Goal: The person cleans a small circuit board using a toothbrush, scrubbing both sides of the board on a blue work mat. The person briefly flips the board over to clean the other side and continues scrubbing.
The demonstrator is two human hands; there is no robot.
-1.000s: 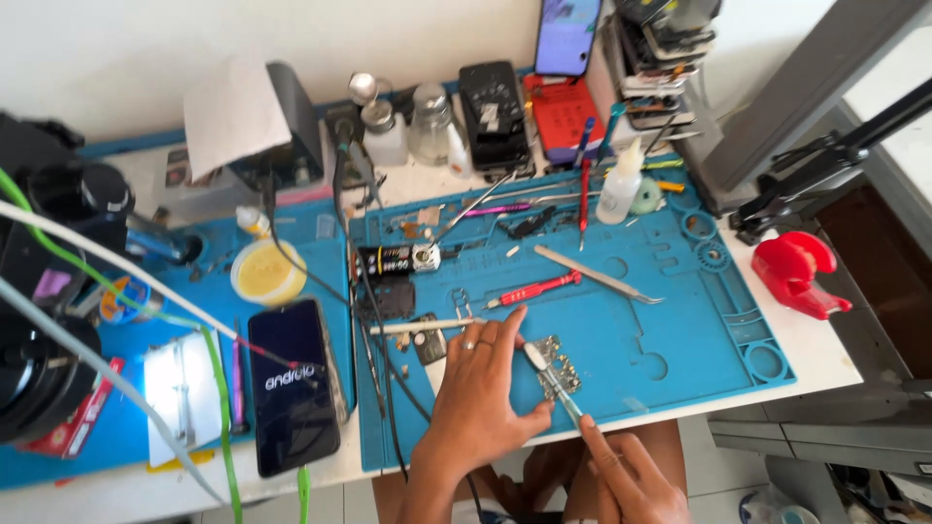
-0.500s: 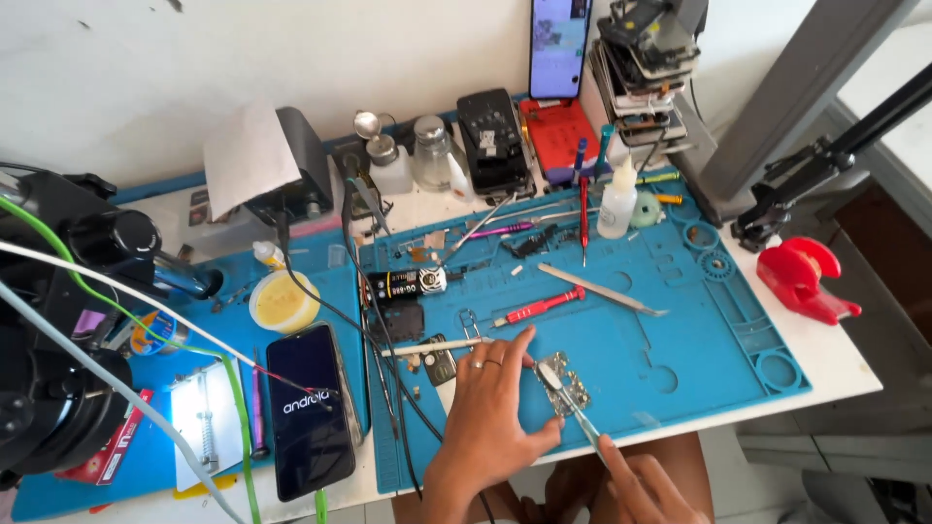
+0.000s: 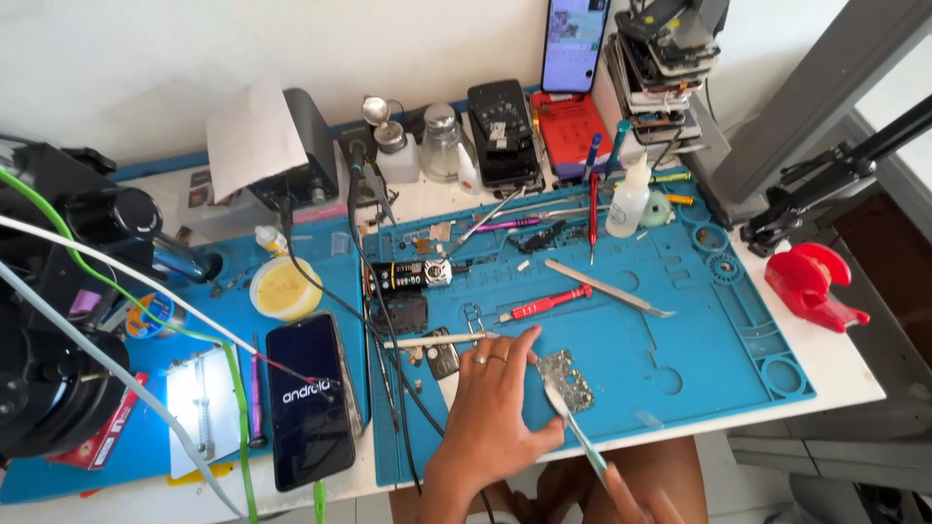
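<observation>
My left hand (image 3: 495,403) rests on the blue work mat (image 3: 680,340), fingers spread, fingertips touching a small circuit board (image 3: 568,380). A ring shows on one finger. My right hand (image 3: 636,497) is at the bottom edge, mostly cut off, and grips metal tweezers (image 3: 575,427) whose tips reach the board. A white thin stick (image 3: 437,341) lies just beyond my left fingers, next to a small dark part (image 3: 443,355).
A black phone (image 3: 311,398) with a lit screen lies left on the mat. A red screwdriver (image 3: 544,305), loose tweezers (image 3: 607,287), a yellow paste tub (image 3: 284,288), bottles (image 3: 628,199), a microscope (image 3: 58,320) with cables, and a red clamp (image 3: 811,284) surround the area.
The view has shifted slightly; my left hand slid right onto the circuit board, and the tweezers in my right hand stay at the board.
</observation>
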